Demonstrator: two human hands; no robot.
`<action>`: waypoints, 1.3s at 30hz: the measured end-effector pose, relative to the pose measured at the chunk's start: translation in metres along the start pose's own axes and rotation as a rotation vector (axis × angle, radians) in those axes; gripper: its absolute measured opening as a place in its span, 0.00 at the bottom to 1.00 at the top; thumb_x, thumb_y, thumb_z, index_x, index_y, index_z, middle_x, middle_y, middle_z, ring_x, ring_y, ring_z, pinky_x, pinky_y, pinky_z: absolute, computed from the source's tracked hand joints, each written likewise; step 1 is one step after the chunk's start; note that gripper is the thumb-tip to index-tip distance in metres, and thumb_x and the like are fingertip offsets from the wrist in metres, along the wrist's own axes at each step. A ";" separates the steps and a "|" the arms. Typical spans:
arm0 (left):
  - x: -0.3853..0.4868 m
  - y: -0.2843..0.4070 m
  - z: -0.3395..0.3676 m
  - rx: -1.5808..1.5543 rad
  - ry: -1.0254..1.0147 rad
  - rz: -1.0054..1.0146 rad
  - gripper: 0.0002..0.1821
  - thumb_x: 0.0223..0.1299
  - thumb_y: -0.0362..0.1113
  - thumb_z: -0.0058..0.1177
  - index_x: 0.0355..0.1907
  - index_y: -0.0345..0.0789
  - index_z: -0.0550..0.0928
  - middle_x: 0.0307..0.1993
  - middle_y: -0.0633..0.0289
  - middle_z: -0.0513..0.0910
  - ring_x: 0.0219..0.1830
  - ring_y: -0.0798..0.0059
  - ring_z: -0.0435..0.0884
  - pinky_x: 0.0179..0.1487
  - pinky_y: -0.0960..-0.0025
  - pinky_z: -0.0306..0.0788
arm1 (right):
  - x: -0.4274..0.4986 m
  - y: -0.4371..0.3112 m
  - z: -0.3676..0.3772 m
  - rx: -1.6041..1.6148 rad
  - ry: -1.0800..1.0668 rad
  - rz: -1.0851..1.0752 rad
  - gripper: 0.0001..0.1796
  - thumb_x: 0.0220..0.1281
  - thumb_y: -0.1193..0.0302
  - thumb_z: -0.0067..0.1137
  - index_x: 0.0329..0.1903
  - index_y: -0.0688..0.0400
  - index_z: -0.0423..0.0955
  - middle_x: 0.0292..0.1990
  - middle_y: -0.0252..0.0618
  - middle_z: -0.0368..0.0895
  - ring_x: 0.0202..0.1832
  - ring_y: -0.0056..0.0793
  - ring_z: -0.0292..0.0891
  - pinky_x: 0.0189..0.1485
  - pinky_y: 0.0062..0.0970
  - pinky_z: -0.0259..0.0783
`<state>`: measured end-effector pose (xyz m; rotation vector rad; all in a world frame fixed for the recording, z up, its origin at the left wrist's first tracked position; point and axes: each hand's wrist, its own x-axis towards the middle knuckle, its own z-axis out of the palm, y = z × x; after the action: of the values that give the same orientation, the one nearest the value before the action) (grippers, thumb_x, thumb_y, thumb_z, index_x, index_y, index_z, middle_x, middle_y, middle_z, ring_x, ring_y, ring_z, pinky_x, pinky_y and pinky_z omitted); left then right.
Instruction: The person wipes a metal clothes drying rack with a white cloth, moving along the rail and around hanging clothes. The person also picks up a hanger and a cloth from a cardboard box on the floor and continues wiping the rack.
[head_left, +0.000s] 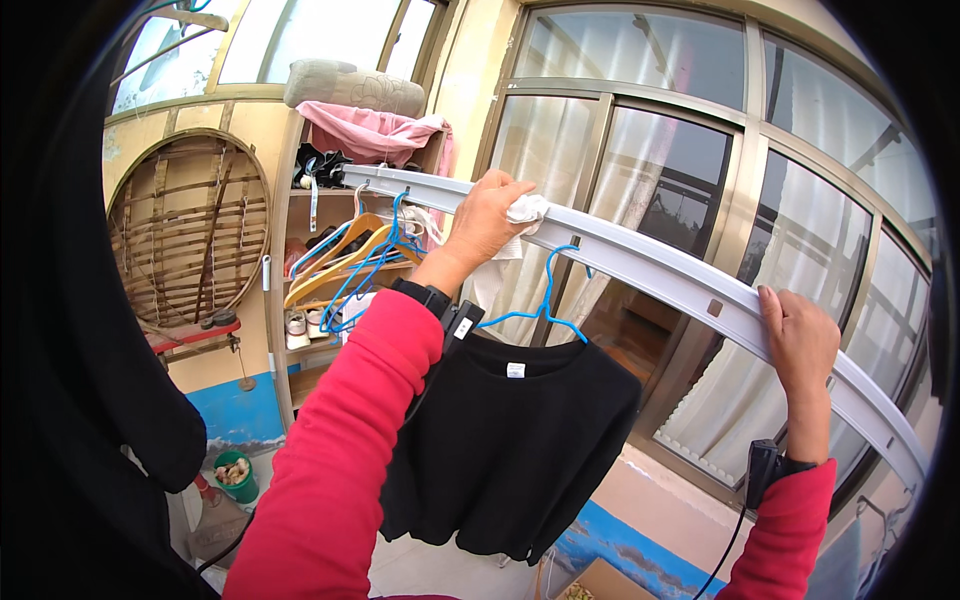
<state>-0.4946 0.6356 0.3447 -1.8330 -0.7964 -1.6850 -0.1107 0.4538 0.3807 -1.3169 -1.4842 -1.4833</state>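
Observation:
A long white metal clothes rail (645, 264) with slots runs across in front of me. My left hand (484, 221) presses a crumpled white cloth (529, 210) against the rail's upper edge, and part of the cloth hangs below. Farther right, my right hand (806, 341) grips the same rail, thumb on the near side. Between my hands a blue wire hanger (546, 300) is hooked in a slot. It carries a black long-sleeved top (510, 442), partly hidden by my left sleeve. Left of my left hand hang several blue hangers (394, 232) and wooden hangers (341, 262).
Behind the hangers stands a shelf unit (281, 337) with shoes (307, 326) and a pink cloth (375, 131). A round woven bamboo tray (191, 225) leans on the wall. Below are a green bucket (238, 487) and a cardboard box (607, 581). Sliding glass doors (667, 172) lie beyond the rail.

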 end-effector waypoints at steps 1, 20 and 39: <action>0.003 -0.001 -0.003 0.005 -0.052 -0.011 0.21 0.51 0.36 0.69 0.50 0.40 0.84 0.50 0.57 0.79 0.48 0.57 0.80 0.52 0.63 0.74 | 0.000 0.001 0.000 0.004 0.008 -0.005 0.29 0.71 0.49 0.49 0.19 0.56 0.71 0.20 0.42 0.76 0.25 0.46 0.74 0.29 0.42 0.67; 0.036 -0.021 -0.018 0.018 -0.480 0.113 0.16 0.57 0.34 0.61 0.49 0.40 0.82 0.45 0.57 0.83 0.50 0.55 0.81 0.55 0.63 0.74 | -0.005 0.013 -0.004 -0.024 0.026 -0.030 0.29 0.71 0.49 0.48 0.19 0.57 0.71 0.20 0.43 0.74 0.25 0.47 0.73 0.28 0.41 0.66; 0.038 0.095 0.017 0.032 -0.302 0.494 0.17 0.51 0.21 0.52 0.46 0.36 0.80 0.41 0.58 0.82 0.48 0.54 0.80 0.51 0.59 0.74 | -0.003 0.015 0.005 -0.003 0.026 -0.043 0.30 0.70 0.47 0.48 0.18 0.53 0.75 0.18 0.40 0.77 0.23 0.44 0.76 0.25 0.39 0.68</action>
<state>-0.4127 0.5848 0.3825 -2.0770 -0.4250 -1.0977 -0.0953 0.4559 0.3820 -1.2702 -1.5023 -1.5249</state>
